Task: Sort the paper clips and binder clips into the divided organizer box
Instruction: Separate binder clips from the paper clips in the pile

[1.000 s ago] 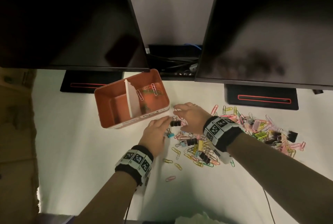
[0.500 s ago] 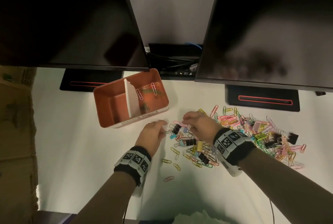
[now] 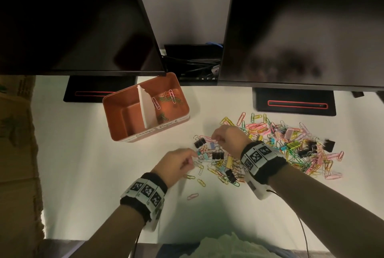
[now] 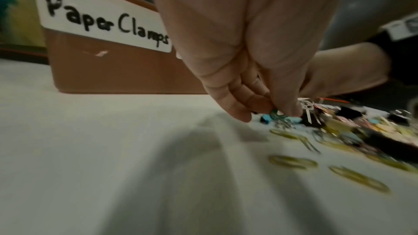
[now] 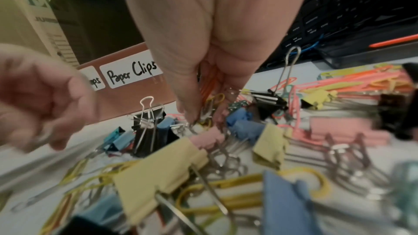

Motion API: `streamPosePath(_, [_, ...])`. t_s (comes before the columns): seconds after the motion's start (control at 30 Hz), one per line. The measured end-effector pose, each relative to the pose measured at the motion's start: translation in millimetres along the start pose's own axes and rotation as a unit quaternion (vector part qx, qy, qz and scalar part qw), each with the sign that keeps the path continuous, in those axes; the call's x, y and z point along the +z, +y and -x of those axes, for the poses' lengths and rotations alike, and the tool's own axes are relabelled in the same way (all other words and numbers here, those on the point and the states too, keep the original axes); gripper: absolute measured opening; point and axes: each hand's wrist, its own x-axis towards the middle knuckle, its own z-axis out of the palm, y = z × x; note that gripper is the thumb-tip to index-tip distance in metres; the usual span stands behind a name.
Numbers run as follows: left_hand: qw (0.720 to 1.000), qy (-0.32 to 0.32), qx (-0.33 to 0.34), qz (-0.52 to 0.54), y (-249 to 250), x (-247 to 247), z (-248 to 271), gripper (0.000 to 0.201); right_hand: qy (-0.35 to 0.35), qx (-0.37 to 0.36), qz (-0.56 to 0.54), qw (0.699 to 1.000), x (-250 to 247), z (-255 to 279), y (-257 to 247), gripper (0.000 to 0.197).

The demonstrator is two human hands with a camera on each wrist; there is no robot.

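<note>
Organizer box (image 3: 116,110): orange, open top, white divider; labels "Paper Clamps" (L), "Paper Clips" (R). R compartment has a few paper clips (image 3: 169,97); L looks bare. Mixed heap of coloured paper clips + binder clips (image 3: 291,145) on bench, R of box.

The head camera is looking steeply down at the surface (image 3: 87,164) while both wrist cameras are skimming low toward the orange box (image 3: 133,133), which all three are sharing.
</note>
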Motion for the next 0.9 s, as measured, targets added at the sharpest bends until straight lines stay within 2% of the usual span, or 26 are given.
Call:
streamPosePath(0.07, [0.998,-0.044,0.005,-0.035,2,12,2,0.033,0.023,0.0,-0.02,1.0,-1,4,1,0.029])
streamPosePath(0.2, [0.992,-0.042,0.036,-0.112,2,32,3,0.028,0.09,-0.005,-0.069,0.994,-4,10,4,0.025])
streamPosePath(0.43, [0.997,0.018,0.016,-0.069,0,35,-1,0.013,0.103,-0.013,-0.072,0.992,-18,22,9,0.024])
streamPosePath(0.53, [0.997,0.064,-0.001,-0.037,-2,35,1,0.009,0.106,-0.005,-0.07,0.992,-20,26,13,0.024])
streamPosePath(0.73, [0.99,0.129,-0.006,-0.049,-4,34,4,0.011,0.103,-0.013,-0.059,0.993,-19,32,18,0.022])
streamPosePath(0.9, [0.99,0.134,-0.017,-0.033,-5,33,6,0.008,0.111,-0.032,-0.062,0.991,-22,37,12,0.023])
